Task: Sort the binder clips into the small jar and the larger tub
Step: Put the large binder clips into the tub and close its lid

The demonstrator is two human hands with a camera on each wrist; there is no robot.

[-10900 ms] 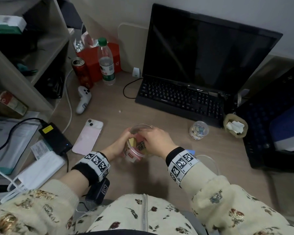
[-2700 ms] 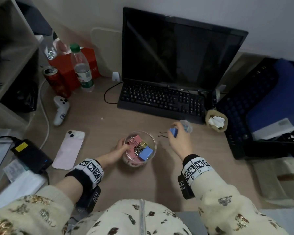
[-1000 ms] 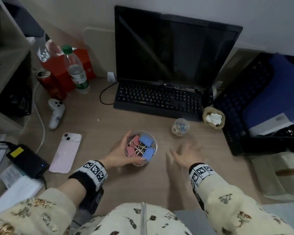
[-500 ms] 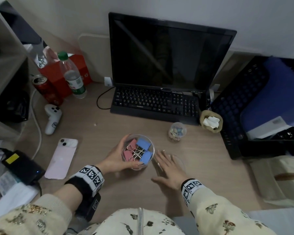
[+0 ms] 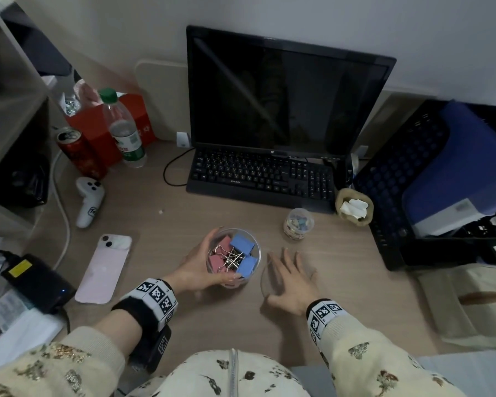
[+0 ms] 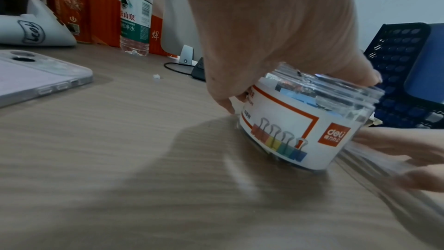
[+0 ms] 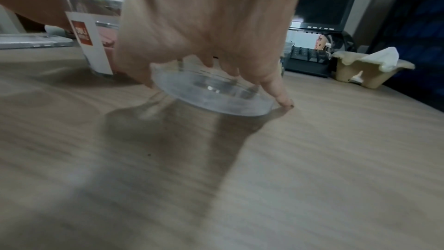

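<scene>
The larger tub (image 5: 257, 247) is clear plastic with a white label (image 6: 300, 130). It stands open on the desk and holds pink and blue binder clips (image 5: 242, 245). My left hand (image 5: 196, 267) grips its wall from the left, thumb at the near rim. The small jar (image 5: 298, 223), filled with small coloured clips, stands further back to the right, near the keyboard. My right hand (image 5: 291, 277) lies spread over a clear round lid (image 7: 216, 98) just right of the tub. Thumb and fingers clasp the lid's rim, and the little finger touches the desk.
A pink phone (image 5: 105, 270) lies left of the tub, a black power adapter (image 5: 38, 282) beyond it. The keyboard (image 5: 258, 174) and monitor stand behind. A paper cup with tissue (image 5: 354, 206) and a black crate (image 5: 398, 181) are at the right. A white controller (image 5: 89, 202) and bottle (image 5: 123, 130) are back left.
My right hand has come back from the small jar and settled over the clear lid beside the tub. The left hand keeps its hold on the tub.
</scene>
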